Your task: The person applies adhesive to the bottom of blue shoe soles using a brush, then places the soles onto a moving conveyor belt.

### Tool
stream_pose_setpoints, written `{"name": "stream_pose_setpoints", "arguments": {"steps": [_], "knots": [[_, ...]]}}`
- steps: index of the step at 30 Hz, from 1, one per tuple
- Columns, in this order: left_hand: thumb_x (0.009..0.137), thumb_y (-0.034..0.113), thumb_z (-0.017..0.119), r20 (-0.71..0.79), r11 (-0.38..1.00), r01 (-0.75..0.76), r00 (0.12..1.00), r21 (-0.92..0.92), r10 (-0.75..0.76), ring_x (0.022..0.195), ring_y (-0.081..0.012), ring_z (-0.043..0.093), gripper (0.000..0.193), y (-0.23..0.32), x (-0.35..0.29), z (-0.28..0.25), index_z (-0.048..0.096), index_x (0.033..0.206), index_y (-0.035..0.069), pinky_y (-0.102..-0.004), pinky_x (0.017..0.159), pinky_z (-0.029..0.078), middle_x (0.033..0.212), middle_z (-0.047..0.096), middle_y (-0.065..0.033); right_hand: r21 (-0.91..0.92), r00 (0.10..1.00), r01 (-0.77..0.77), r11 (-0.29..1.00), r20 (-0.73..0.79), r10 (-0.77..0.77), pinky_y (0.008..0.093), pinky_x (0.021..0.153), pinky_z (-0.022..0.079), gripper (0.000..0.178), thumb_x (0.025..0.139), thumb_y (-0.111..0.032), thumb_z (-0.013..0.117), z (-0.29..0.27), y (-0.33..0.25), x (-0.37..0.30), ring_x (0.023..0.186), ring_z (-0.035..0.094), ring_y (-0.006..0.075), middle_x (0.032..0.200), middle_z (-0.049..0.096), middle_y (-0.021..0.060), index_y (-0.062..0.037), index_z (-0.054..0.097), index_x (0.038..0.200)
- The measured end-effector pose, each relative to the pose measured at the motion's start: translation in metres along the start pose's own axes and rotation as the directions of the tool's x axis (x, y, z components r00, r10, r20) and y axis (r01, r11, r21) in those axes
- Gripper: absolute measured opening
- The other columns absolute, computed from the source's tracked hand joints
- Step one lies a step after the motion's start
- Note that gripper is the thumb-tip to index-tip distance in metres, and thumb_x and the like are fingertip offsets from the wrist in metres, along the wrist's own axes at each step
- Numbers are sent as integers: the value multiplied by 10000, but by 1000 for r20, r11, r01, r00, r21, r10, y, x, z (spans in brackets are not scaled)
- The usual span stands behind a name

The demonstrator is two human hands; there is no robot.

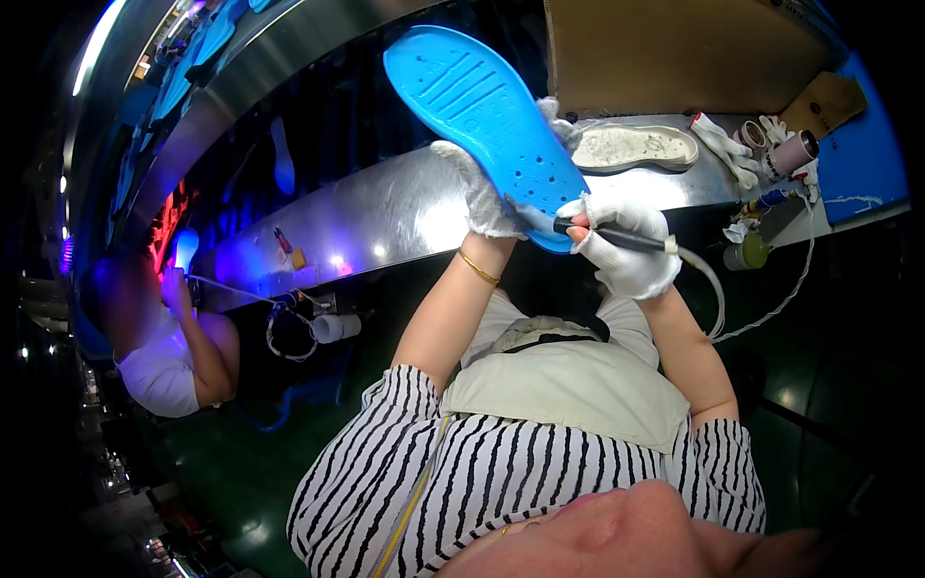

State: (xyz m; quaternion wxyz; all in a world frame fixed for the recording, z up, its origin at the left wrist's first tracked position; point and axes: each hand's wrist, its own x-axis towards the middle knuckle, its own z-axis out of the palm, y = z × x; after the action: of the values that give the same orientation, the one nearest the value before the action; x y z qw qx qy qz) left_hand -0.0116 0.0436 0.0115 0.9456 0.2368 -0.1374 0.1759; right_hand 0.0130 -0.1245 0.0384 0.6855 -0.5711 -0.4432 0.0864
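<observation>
A bright blue shoe sole (482, 106) is raised over the bench edge, its face with grooves and small holes turned up. My left hand (474, 193), in a whitish glove, grips it from below; the thumb side shows at its left edge and fingertips at its right. In my gloved right hand (631, 246) is a black-handled brush (576, 227), with a pale hose running from its back end. The brush's greyish tip (530, 216) lies over the lower end of the sole; whether it touches is hard to tell. Bare fingertips poke out of the right glove.
On the metal bench (385, 207) lie an off-white sole-shaped piece (636, 147), spare white gloves (725, 149) and a pinkish cylinder (792, 154). A green jar (747, 253) hangs below. Cardboard (694, 58) stands behind. At left, a co-worker (183, 337) holds a lit sole.
</observation>
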Motion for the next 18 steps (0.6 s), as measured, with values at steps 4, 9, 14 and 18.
{"name": "stream_pose_setpoints", "arguments": {"steps": [4,9,14,18], "knots": [[570,866,384,4,995,-83,997,-57,83,1138,-296,494,1140,5,3,7,282,1362,53,-455,966,426,1315,433,-152,272,971,-182,945,-104,217,247,661,483,73,762,-7,667,-8,4,0,684,572,111,836,654,87,-22,605,798],[522,881,400,118,990,-119,985,-71,126,1111,-321,514,1193,10,14,-2,286,1360,39,-462,973,420,1304,436,-182,-49,1000,16,999,-24,-17,256,686,476,113,764,-16,673,0,5,-5,731,582,116,823,625,51,-43,594,839],[489,861,475,238,989,-58,967,-135,89,1088,-347,534,1181,17,21,8,339,1339,51,-494,966,417,1276,461,-203,495,894,-299,816,-154,420,234,605,488,105,806,-50,648,-7,6,-3,678,574,91,825,618,51,-52,582,887],[481,883,450,195,959,-44,981,279,-12,1092,-368,535,1184,26,19,5,345,1347,82,-499,918,455,1284,450,-219,245,943,-281,928,-108,314,243,698,485,111,809,-74,647,-8,15,-8,724,577,106,843,608,49,-31,579,887]]}}
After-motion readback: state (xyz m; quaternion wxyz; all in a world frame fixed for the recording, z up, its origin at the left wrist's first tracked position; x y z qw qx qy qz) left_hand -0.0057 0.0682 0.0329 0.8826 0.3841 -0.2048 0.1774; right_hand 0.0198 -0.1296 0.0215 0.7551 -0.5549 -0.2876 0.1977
